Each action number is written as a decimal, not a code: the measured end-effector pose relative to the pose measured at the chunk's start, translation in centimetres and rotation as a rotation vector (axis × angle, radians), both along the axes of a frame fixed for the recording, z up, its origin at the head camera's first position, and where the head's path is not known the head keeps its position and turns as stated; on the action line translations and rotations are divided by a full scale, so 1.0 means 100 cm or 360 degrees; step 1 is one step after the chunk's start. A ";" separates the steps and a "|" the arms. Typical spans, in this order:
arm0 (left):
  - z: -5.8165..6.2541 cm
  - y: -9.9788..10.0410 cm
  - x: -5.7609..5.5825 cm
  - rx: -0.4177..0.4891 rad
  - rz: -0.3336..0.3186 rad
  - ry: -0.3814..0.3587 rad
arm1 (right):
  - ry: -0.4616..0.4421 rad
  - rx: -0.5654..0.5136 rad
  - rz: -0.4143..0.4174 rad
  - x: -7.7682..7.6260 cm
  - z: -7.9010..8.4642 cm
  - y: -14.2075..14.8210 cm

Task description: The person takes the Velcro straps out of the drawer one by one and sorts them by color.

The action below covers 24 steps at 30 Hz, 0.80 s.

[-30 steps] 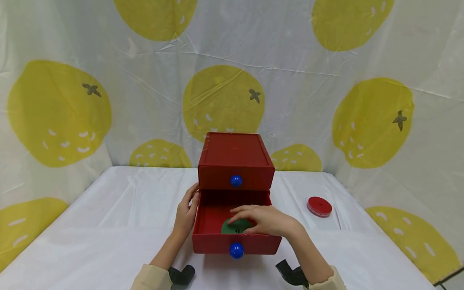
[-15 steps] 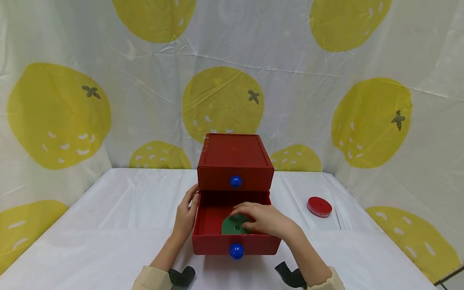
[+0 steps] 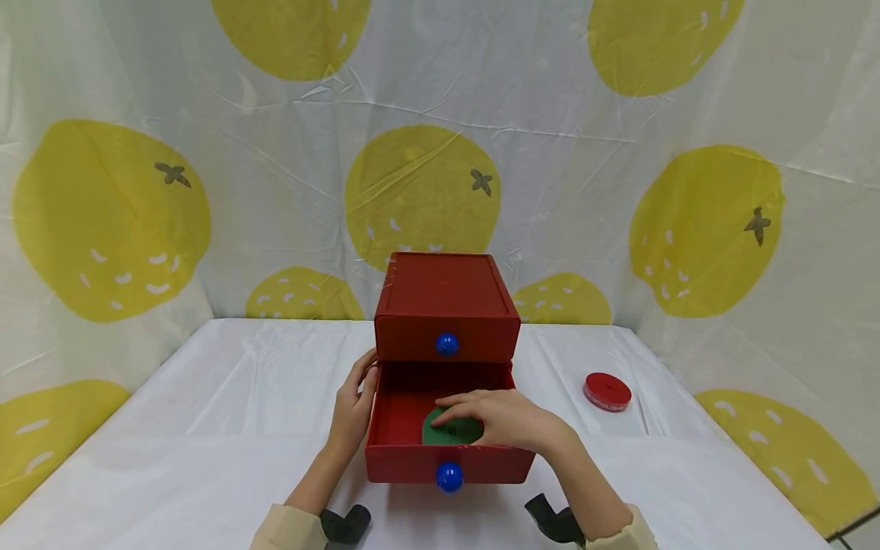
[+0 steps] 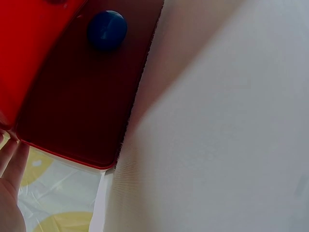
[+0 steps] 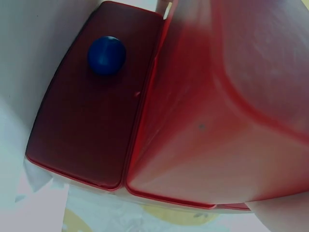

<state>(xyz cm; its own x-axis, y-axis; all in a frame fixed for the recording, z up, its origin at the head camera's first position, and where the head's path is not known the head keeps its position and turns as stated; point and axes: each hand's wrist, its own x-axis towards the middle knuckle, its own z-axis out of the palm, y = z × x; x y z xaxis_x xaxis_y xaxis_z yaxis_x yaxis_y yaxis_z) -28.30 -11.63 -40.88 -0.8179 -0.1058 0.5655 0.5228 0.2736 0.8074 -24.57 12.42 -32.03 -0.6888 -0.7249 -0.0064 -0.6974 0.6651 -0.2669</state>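
Note:
A red two-drawer box [image 3: 447, 286] stands mid-table, its lower drawer [image 3: 402, 412] pulled out and its upper drawer [image 3: 412, 338] closed. Inside the lower drawer is a green disc [image 3: 443, 436] with small dark marks at its middle. My right hand [image 3: 505, 418] reaches over the drawer's right side and holds the disc between fingers and thumb; part of the disc is hidden. My left hand [image 3: 353, 405] rests along the box's left side with fingers extended. In the left wrist view, those fingers [image 4: 17, 164] touch the drawer's edge.
A red roll of ribbon or tape [image 3: 607, 392] lies on the white-covered table [image 3: 275, 428] to the right. Blue knobs stick out from the upper drawer front and the lower one [image 3: 450, 477]. Behind hangs a cloth [image 3: 289, 191] with yellow fruit prints.
My right fingers shift on the green disc, rising slightly and then lowering again. The disc looks more tilted half a second ago than now. My left hand stays put.

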 end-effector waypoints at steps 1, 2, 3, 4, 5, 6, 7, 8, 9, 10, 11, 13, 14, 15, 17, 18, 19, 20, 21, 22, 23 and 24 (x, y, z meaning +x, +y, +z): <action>0.000 0.000 0.000 0.0006 -0.0001 -0.0005 | -0.0007 0.0003 -0.0008 0.000 0.000 0.000; 0.001 0.000 0.000 0.0005 0.0001 -0.0005 | -0.0008 0.0003 -0.0014 0.000 0.000 0.000; 0.001 0.000 0.000 0.0004 0.0004 -0.0004 | -0.0012 -0.0002 -0.0022 0.000 0.001 0.000; 0.001 0.001 0.000 0.0002 0.0008 -0.0003 | -0.0010 -0.0005 -0.0027 0.000 0.001 0.000; 0.001 0.001 -0.001 0.0003 0.0008 0.0000 | -0.0007 -0.0009 -0.0034 0.000 0.001 0.000; 0.002 0.001 -0.001 0.0001 0.0007 0.0002 | -0.0007 -0.0014 -0.0040 0.000 0.001 0.000; 0.002 0.001 -0.001 0.0002 0.0004 0.0001 | -0.0007 -0.0019 -0.0046 0.000 0.001 0.000; 0.002 0.001 -0.001 0.0001 0.0003 0.0000 | -0.0010 -0.0023 -0.0051 0.000 0.002 0.000; 0.002 0.001 -0.001 0.0002 0.0001 -0.0004 | -0.0013 -0.0025 -0.0053 0.000 0.002 0.000; 0.003 0.001 -0.001 0.0001 -0.0001 -0.0013 | -0.0014 -0.0027 -0.0054 0.000 0.002 0.000; 0.003 0.001 -0.001 0.0000 -0.0003 -0.0021 | -0.0019 -0.0029 -0.0055 0.000 0.001 0.000; 0.005 0.001 0.002 0.0006 -0.0010 -0.0040 | -0.0023 -0.0026 -0.0053 0.000 0.001 0.000; 0.008 0.002 0.004 -0.0001 -0.0010 -0.0043 | -0.0018 -0.0023 -0.0050 0.000 0.001 0.001; 0.011 0.003 0.007 -0.0013 -0.0006 -0.0043 | -0.0016 -0.0021 -0.0049 0.000 0.001 0.001; 0.018 0.004 0.013 -0.0017 -0.0008 -0.0051 | -0.0018 -0.0019 -0.0052 0.001 0.002 0.000; 0.022 0.005 0.017 -0.0016 -0.0011 -0.0056 | -0.0019 -0.0014 -0.0055 0.001 0.002 0.000; 0.025 0.006 0.020 -0.0024 -0.0007 -0.0055 | -0.0020 -0.0010 -0.0059 0.001 0.002 0.000; 0.027 0.006 0.022 -0.0032 -0.0003 -0.0055 | -0.0022 -0.0011 -0.0061 0.002 0.002 0.000; 0.027 0.007 0.023 -0.0032 0.0001 -0.0052 | -0.0029 -0.0011 -0.0067 0.002 0.002 -0.001; 0.027 0.006 0.022 -0.0017 -0.0004 -0.0061 | -0.0031 -0.0010 -0.0071 0.002 0.001 -0.001; 0.024 0.006 0.021 -0.0009 -0.0001 -0.0061 | -0.0027 -0.0008 -0.0071 0.002 0.001 -0.001; 0.021 0.005 0.018 -0.0005 0.0003 -0.0060 | -0.0025 -0.0011 -0.0069 0.002 0.001 -0.001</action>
